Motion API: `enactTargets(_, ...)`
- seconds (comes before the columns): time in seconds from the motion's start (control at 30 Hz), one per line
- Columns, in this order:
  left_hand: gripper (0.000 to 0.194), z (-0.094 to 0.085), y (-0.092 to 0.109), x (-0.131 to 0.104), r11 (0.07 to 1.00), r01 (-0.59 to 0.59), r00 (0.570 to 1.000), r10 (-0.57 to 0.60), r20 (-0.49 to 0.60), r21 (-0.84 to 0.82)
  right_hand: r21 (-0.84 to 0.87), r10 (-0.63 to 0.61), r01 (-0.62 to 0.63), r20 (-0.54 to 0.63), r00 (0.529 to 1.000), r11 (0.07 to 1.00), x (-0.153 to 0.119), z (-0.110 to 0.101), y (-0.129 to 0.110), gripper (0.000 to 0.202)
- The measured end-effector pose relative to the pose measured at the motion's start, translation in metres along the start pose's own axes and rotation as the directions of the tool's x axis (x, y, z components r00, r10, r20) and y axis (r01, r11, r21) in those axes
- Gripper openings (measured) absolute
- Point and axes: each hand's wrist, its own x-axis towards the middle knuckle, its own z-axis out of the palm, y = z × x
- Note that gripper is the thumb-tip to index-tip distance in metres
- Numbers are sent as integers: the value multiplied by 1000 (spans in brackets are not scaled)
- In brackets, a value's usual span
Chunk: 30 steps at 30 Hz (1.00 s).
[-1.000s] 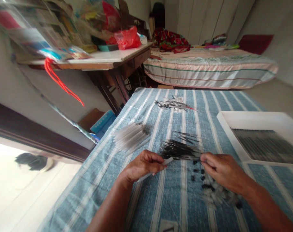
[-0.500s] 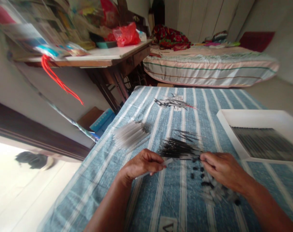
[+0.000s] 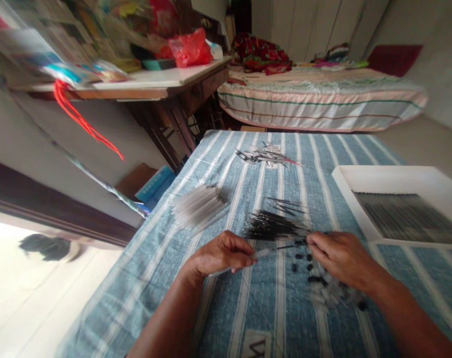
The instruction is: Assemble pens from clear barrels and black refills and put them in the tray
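Observation:
My left hand (image 3: 227,253) is closed round a translucent white pen barrel (image 3: 262,253), whose front end points right. Pinched in my right hand (image 3: 335,253) is a thin black pen refill (image 3: 283,247). The refill's tip is at or very near the barrel's front end; whether it has entered I cannot tell. Just beyond my hands lies a pile of black refills (image 3: 270,226). Small black and clear pen parts (image 3: 330,293), blurred, lie beside and under my right hand. A bundle of white barrels (image 3: 199,206) rests to the far left of my left hand.
A white tray (image 3: 347,199) with a row of dark, clear-barrelled pens (image 3: 393,216) sits at the right. Loose thin pieces (image 3: 265,156) lie at the table's far end. A wooden desk (image 3: 136,87) stands left, a bed (image 3: 322,99) behind the striped tablecloth (image 3: 226,313).
The refill in my right hand now shows stretched between my right fingers and the barrel's end. My left hand holds the barrel almost where it was. The view has shifted slightly.

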Motion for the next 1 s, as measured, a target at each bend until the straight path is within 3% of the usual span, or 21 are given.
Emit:
enactTargets(0.47, 19, 1, -2, 1, 1000, 16, 1000, -16, 7, -16, -23, 17, -17, 21, 1000, 1000, 1, -1, -3, 27)
enactTargets(0.7, 18, 13, -2, 8, 996, 77, 996, -76, 37, -40, 50, -52, 52, -4, 999, 997, 8, -4, -20, 26)
enactTargets(0.9, 24, 28, -6, 17, 978, 49, 998, -43, 36, -204, 127, -101, 127, -189, 977, 984, 18, -12, -50, 24)
enactTargets(1.0, 27, 28, -9, 19, 973, -1, 1000, 6, 21, -232, 205, -13, 80, -309, 951, 975, 18, -19, -46, 20)
